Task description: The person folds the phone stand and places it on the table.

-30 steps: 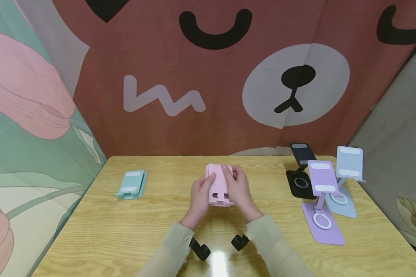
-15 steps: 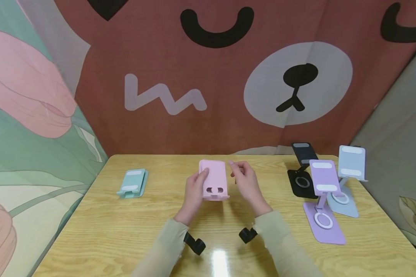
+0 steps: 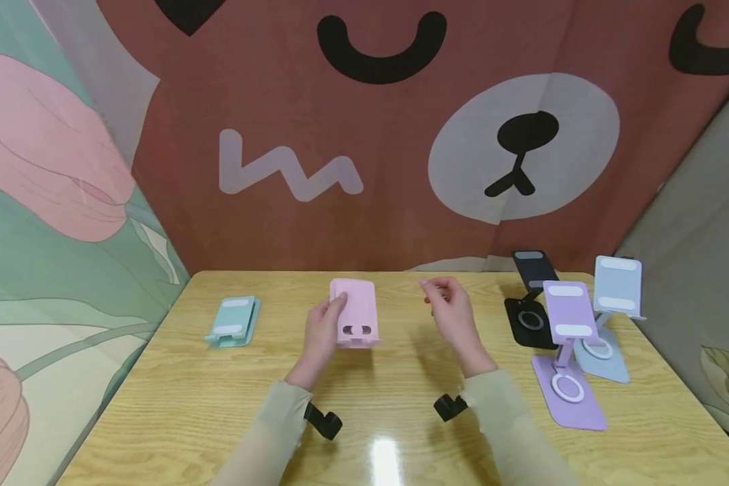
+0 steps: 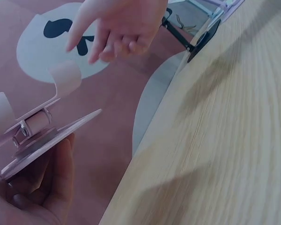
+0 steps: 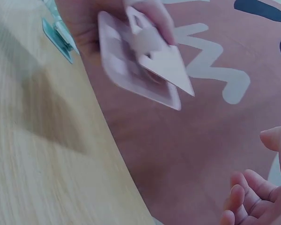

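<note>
A pink folding phone stand [image 3: 358, 307] is held above the table by my left hand [image 3: 322, 334], thumb on its face and fingers behind. In the right wrist view the folded pink stand [image 5: 131, 75] shows two plates with a gap between them. The left wrist view shows its hinge and curled lip [image 4: 65, 79] from the side. My right hand [image 3: 455, 320] hovers to the right of the stand, apart from it, its fingers loosely bent around nothing. That same right hand [image 4: 126, 28] shows nothing in its grasp in the left wrist view.
A folded teal phone stand [image 3: 233, 322] lies on the wooden table [image 3: 188, 405] at the left. Unfolded stands in black [image 3: 525, 320], purple [image 3: 570, 314] and light blue [image 3: 617, 287] stand at the right. A printed cloth [image 3: 279, 236] hangs behind the table.
My right hand has let go of the pink phone stand and moved right. The left hand has carried the stand to the left.
</note>
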Available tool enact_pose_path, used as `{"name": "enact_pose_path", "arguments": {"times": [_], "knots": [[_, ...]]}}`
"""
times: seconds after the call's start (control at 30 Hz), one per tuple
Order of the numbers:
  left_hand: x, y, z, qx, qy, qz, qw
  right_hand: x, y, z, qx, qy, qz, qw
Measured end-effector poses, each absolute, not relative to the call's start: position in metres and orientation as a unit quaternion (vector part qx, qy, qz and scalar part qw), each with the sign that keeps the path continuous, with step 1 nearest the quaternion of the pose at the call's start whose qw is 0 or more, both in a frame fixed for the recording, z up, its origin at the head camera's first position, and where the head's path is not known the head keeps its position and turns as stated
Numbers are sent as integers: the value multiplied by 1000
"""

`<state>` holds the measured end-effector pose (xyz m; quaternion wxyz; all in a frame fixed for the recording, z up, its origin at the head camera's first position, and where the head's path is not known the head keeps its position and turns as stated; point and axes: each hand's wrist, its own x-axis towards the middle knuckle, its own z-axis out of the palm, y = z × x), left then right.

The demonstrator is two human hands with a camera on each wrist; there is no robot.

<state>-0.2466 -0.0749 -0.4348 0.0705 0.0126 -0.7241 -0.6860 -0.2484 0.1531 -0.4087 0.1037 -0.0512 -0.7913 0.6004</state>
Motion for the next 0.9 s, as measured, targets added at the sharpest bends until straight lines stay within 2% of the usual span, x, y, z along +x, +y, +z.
{"name": "enact_pose_path", "arguments": {"times": [0.67,0.9], "knots": [[-256,-130,-445,61,-786,-615,30,-240,202,-390,-100,-802,571,147],[-263,-148,-450,73,-805,-588,22,-237,223,-374,-109,-797,563,188]]}}
